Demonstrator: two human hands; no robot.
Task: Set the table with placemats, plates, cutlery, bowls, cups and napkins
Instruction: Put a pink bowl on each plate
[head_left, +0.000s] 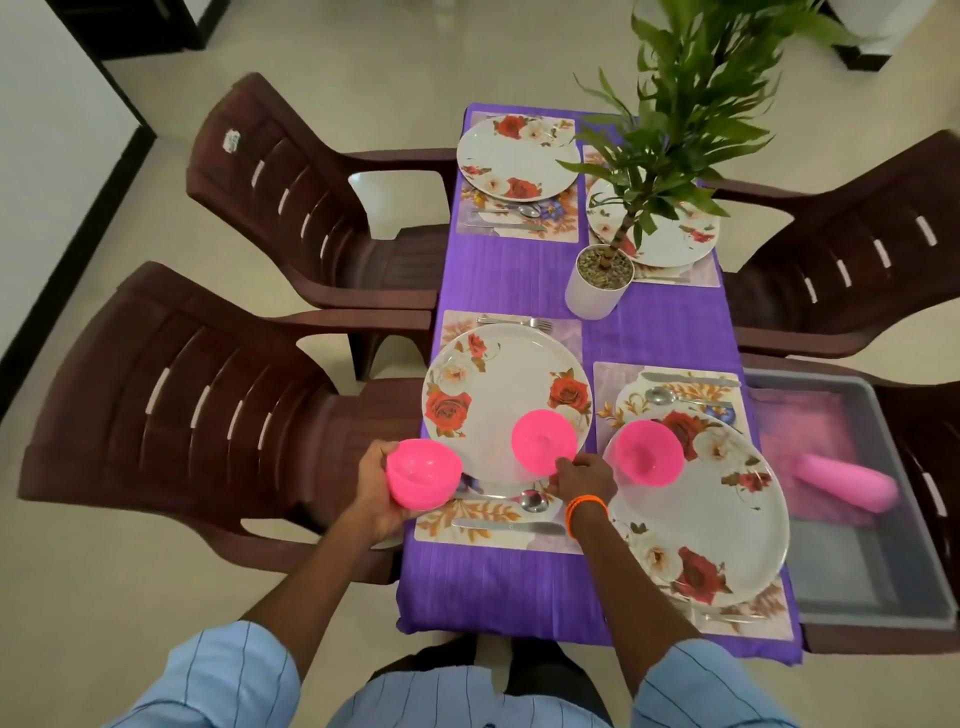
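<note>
Nearest the viewer, the left hand (376, 486) curls round a pink bowl (423, 473), or possibly a short stack of them; blur hides the rim. It holds this in the air just off the table's (498, 587) edge, at about nine o'clock from the near-left plate (506, 402). The right hand (582, 480) sits at that plate's six o'clock rim, its fingertips pinching the near edge of a second pink bowl (544, 441) that stands on the plate. Whether it is letting go or just steadying the bowl cannot be told.

A spoon (534, 500) and a knife (511, 526) lie on the placemat (488, 538) between the wrists. At three o'clock from the right hand, a third pink bowl (649, 452) rests on the near-right plate (727, 519).

So the two near settings seem to have bowls. The two bare plates lie straight ahead at twelve o'clock: the far-left plate (517, 156) and the far-right plate (670, 239), the latter partly behind a potted plant (600, 283). The held bowl is in the left hand, which is on the same side as the far-left plate, so that reach looks the plainer one, a long stretch down the table's long axis. The far-right plate would mean passing round the plant.

Beyond the table's three o'clock edge, a grey bin (883, 561) holds a pink cup (847, 480) lying on its side.
</note>
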